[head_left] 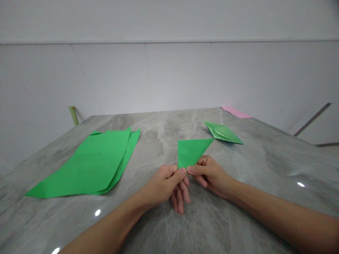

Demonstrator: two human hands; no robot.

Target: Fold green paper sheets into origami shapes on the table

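A small folded piece of green paper [193, 151] is held up over the table between both hands. My left hand [171, 183] pinches its lower left corner, thumb on the near face, with the other fingers hanging loosely below. Close beside it, my right hand [209, 173] grips the lower edge between thumb and curled fingers. The paper's straight top edge runs out to a sharp point at the upper right. Just beyond that point lies a folded green paper shape [224, 133] with several layers, resting on the table.
Several loose green sheets [92, 164] lie stacked unevenly at the left, one corner reaching toward me. A pink paper [236, 112] rests at the far right edge of the grey marbled table [159, 130]. Behind stands a white wall [169, 77]. A greenish strip [73, 115] shows past the left edge.
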